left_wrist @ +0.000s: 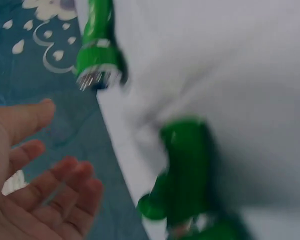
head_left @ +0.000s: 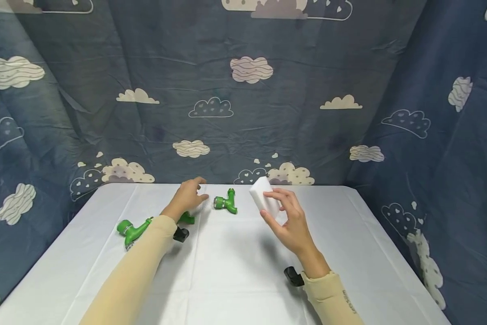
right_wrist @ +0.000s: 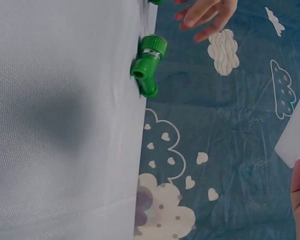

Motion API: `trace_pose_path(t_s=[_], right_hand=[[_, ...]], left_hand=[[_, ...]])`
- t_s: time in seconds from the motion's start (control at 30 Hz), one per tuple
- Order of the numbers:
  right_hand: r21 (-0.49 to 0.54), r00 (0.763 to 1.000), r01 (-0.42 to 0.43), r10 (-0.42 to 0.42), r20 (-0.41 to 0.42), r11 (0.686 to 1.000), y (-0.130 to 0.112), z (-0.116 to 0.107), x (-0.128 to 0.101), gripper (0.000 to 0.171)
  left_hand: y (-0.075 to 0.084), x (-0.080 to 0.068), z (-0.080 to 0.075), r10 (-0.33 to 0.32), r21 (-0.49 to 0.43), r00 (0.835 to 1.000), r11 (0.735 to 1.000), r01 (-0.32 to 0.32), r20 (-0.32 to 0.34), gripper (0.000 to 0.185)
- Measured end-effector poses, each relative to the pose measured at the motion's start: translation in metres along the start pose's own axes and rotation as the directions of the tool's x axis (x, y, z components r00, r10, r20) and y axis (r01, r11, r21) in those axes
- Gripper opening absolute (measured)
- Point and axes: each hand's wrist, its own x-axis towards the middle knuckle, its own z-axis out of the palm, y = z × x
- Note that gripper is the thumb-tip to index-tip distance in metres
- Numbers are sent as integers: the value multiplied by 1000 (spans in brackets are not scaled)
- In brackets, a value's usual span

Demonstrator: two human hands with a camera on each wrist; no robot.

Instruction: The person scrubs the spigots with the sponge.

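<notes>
In the head view my right hand (head_left: 293, 222) pinches a white block, perhaps a sponge (head_left: 261, 192), between thumb and fingers above the table. One end of the block (right_wrist: 297, 132) also shows at the right edge of the right wrist view. My left hand (head_left: 186, 197) is in the air with fingers loosely spread and nothing in them. To its right a green tap (head_left: 228, 203) lies on the cloth. Below it is a second green tap (head_left: 187, 218), mostly hidden by the sleeve. A third green tap (head_left: 132, 232) lies farther left, partly behind the forearm.
A white cloth covers the table (head_left: 235, 280). Behind it and at both sides hangs a dark blue curtain (head_left: 178, 58) with cloud prints. A small black device (head_left: 294, 276) sits at the right wrist, and another black device (head_left: 181, 234) at the left.
</notes>
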Motion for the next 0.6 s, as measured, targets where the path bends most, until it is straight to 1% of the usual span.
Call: trace_pose_path(t_s=[0.1, 0.17, 0.23, 0.33, 0.43, 0.53, 0.57, 0.6], right_hand=[[0, 1000, 4, -4, 3, 1000, -1, 1, 0, 47], [0, 1000, 8, -8, 4, 1000, -1, 1, 0, 47], [0, 1000, 10, -10, 9, 1000, -2, 2, 0, 47], [2, 1000, 15, -15, 15, 1000, -3, 3, 0, 46], [6, 1000, 17, -17, 23, 1000, -4, 4, -1, 46], [13, 999, 19, -19, 34, 1000, -6, 6, -1, 46], [12, 999, 19, -19, 39, 1000, -6, 7, -2, 45], [11, 999, 19, -19, 44, 1000, -6, 8, -2, 45]], left_hand=[[-7, -4, -16, -57, 47, 998, 997, 55, 30, 56], [-12, -7, -23, -95, 82, 993, 993, 89, 65, 56], [-17, -11, -29, -131, 118, 985, 986, 118, 111, 58], [-24, -18, -35, -168, 184, 966, 974, 132, 196, 63], [-28, -25, -40, -189, 226, 940, 966, 127, 282, 65], [-32, -29, -42, -201, 210, 914, 969, 133, 351, 67], [-34, -30, -41, -203, 200, 909, 970, 137, 365, 68], [-36, -30, -40, -203, 187, 906, 972, 142, 370, 69]])
